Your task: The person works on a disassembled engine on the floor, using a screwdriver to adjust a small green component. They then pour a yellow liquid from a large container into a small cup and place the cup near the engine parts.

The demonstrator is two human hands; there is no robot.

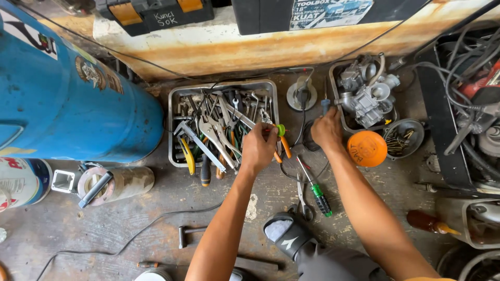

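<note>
Left hand (pixel 259 148) is closed, fingers pinching a screwdriver (pixel 282 139) w/ orange handle and green cap, at the right edge of the metal tray (pixel 174 93) full of pliers, wrenches, misc tools. Right hand (pixel 326 130) is curled around a blue-handled tool (pixel 325 105) standing upright – knuckles toward camera, so grip detail can't be told. Just under that hand sits a dark round cup (pixel 309 139), partly hidden.

Near the hands, on the concrete floor: a green-handled screwdriver (pixel 319 193) and scissors (pixel 303 200). Right of the right hand – an orange lid (pixel 367 148), a bowl of screws (pixel 403 138), and a tray w/ a carburetor (pixel 364 93). Far left: blue drum (pixel 67 99).
</note>
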